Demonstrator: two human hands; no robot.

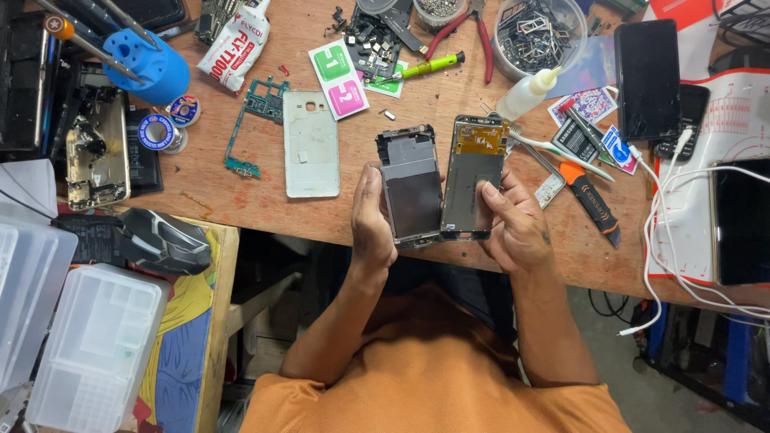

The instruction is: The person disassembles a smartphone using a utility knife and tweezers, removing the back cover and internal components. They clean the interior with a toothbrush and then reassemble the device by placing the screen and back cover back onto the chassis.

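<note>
My left hand (370,220) grips the left edge of a dark phone frame (411,186) with a grey metal plate. My right hand (513,226) holds a phone screen assembly (475,178), back side up, with an orange flex cable at its top; the thumb lies on its back. The two parts are side by side, edges touching, held over the front edge of the wooden bench (265,204). A white phone back cover (310,144) lies flat on the bench to the left of my left hand.
A green circuit board (258,108), solder reels (160,131), a blue tool stand (152,64) and a glue tube (237,44) lie left. Red pliers (480,36), a parts tub (536,36), a glue bottle (525,92), an orange knife (589,200), a dark phone (646,76) and white cables (670,232) lie right.
</note>
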